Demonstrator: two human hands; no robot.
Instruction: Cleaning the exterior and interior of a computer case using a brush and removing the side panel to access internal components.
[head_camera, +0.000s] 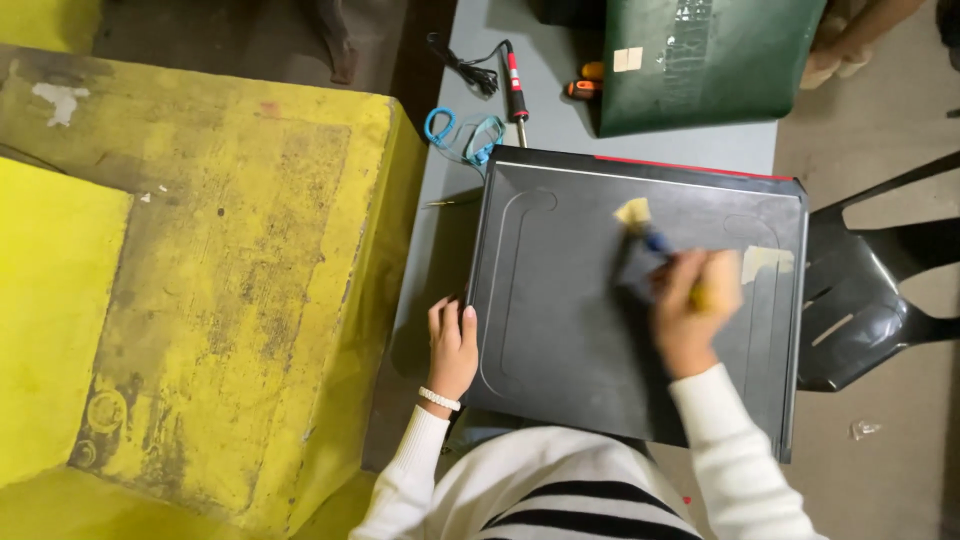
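A large black metal panel (600, 300), flat with pressed grooves near its left and right edges, lies on a grey surface (560, 90) and covers most of its near end, overhanging the near edge toward the person. The left hand (452, 345) rests at the panel's left edge, near the near-left corner, its fingers (468, 318) loosely curled over the rim and touching it; a pale beaded bracelet (438, 399) sits on the wrist. The right hand (690, 305) is over the right half of the panel, blurred by motion, with its fingers closed round a small brush (648, 232) that has a blue stem and pale bristles pressing on the panel toward its far edge. Just beside this hand, near the panel's right edge, a patch of tan tape (765, 262) sticks to the metal. Both arms wear white knitted sleeves (730, 460) above a white top with black stripes.

Beyond the panel's far edge, toward the far-left part of the surface, lie a coiled blue strap (462, 132) and a soldering iron (514, 90) with a red-and-black handle and a black cord. A dark green panel (700, 65) rests at the far-right corner, with orange-handled tools (585, 82) just beside its left edge. A worn yellow block (220, 280) stands to the left of the surface, and a black plastic chair (860, 300) to its right.
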